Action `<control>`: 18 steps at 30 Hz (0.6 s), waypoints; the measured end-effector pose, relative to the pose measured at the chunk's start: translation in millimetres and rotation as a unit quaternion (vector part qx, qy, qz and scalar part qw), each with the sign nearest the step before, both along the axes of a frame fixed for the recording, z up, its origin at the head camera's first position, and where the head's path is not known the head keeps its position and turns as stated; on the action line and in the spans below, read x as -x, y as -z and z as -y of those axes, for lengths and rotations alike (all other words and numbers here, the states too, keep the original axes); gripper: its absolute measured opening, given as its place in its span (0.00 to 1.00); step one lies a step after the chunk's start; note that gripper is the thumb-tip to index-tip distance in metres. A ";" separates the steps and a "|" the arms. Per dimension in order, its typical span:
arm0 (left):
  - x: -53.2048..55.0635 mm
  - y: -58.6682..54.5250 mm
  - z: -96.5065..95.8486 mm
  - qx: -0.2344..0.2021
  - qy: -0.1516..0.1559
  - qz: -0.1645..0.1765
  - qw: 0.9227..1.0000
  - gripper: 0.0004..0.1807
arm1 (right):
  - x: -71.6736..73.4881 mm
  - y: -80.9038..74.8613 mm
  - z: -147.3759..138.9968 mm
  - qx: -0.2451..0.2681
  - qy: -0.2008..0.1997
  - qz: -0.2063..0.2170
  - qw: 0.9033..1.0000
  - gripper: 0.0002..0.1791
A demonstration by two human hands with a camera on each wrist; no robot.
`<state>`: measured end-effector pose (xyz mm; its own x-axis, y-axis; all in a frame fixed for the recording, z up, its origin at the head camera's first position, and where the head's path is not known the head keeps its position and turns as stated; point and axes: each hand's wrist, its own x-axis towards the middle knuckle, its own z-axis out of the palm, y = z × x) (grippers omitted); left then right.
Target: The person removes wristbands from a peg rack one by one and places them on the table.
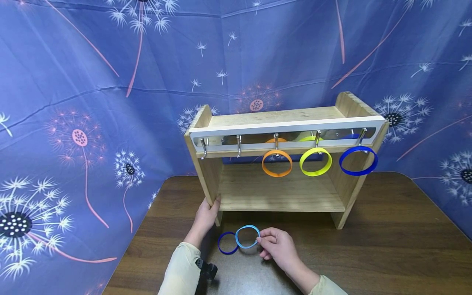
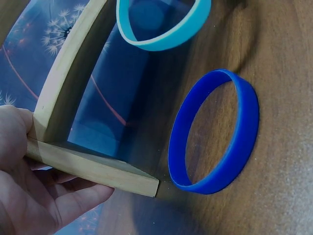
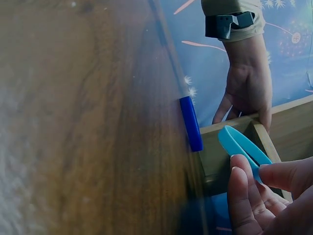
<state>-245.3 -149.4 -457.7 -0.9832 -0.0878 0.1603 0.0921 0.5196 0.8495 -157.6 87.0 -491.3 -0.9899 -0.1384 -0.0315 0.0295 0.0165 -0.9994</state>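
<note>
My right hand (image 1: 278,248) pinches a light blue silicone wristband (image 2: 161,43) between thumb and fingers, raised over the table. The band's far side overlaps a dark blue wristband (image 2: 249,129) that lies on the tabletop. My left hand (image 1: 205,215) grips the left side panel of a wooden shelf (image 1: 282,196) near its bottom front corner. In the left wrist view, the thumb lies on one side of the wood and the fingers reach behind it.
Along the shelf's white front rail (image 1: 228,132) runs a row of metal hooks. An orange wristband (image 1: 277,175), a yellow one (image 1: 315,174) and a blue one (image 1: 357,173) hang from the three right-hand hooks. Behind the brown table (image 1: 405,229) is a dandelion-patterned cloth (image 1: 177,61).
</note>
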 end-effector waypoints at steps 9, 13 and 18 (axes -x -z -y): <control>0.0 0.7 -0.7 0.000 -0.001 0.000 1.000 0.16 | 0.7 6.5 -0.2 -0.015 -0.002 0.003 1.000 0.12; 0.0 0.4 -0.8 0.003 -0.004 0.001 1.000 0.15 | 0.7 9.0 -0.8 -0.018 -0.004 0.001 1.000 0.12; 0.1 0.2 -0.6 0.003 -0.004 0.001 1.000 0.15 | 1.5 12.0 -0.7 -0.023 -0.006 0.009 1.000 0.11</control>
